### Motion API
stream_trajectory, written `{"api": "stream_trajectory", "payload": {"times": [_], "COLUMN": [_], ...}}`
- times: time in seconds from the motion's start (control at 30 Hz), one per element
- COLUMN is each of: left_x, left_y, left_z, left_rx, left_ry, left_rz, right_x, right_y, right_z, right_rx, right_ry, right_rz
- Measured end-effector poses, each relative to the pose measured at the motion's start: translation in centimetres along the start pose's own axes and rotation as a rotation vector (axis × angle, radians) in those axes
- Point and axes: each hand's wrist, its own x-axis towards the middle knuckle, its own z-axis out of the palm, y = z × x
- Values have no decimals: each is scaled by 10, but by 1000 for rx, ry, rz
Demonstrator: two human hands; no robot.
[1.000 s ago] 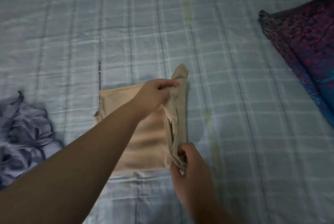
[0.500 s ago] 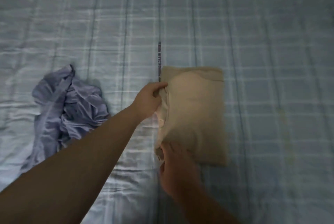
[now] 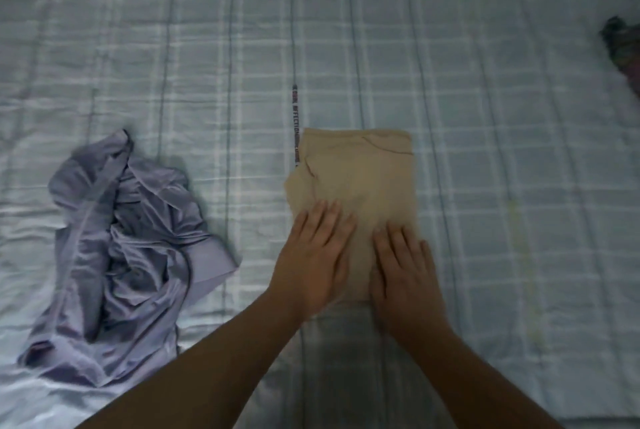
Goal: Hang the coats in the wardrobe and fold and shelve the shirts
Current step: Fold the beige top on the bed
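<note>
While both palms lay flat on it, the beige shirt [image 3: 356, 183] sat as a compact folded rectangle on the checked bedspread [image 3: 485, 117], roughly at the middle of the view. Left hand [image 3: 317, 255] pressed the near-left part of the bundle, fingers straight and together, gripping nothing. Right hand [image 3: 403, 269] lay just beside it on the near-right part, likewise flat and released. The two hands were close but apart.

Step in hand, as judged: smoothing the finished fold before it went to a shelf. To do it well, pressure should run from the near edge toward the far edge so trapped air and ridges leave at the open side; a small crease showed near the far-left corner and another by the far-right corner, and these wanted flattening. Soft knit on a soft mattress would spring back, so firm, even palm strokes suited better than fingertip dabs. Lifting should then be from beneath, both hands, or the layers would slide.

A lilac shirt [image 3: 117, 255] lay crumpled well to the left, unfolded. A dark patterned cloth [image 3: 623, 48] showed at the right edge; kind unclear.
</note>
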Motion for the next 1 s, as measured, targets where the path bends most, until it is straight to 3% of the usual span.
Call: {"api": "stream_trajectory", "payload": {"times": [0.33,0.5,0.57,0.8,1.0], "left_x": [-15,-22,-10,8,20], "left_y": [5,-5,-23,-72,-85], "left_z": [24,-5,-17,-20,-16], "left_rx": [117,74,64,250,109], "left_ry": [14,-41,-63,-356,-335], "left_rz": [-75,178,194,348,382], "right_x": [-3,4,25,76,82], "right_y": [46,70,86,107,113], "right_z": [11,-21,-32,-31,-26], "right_rx": [-114,-76,-144,-380,-297], "right_ry": [-80,-102,-124,-191,-228], "right_rz": [-224,-422,-510,-807,-777]}}
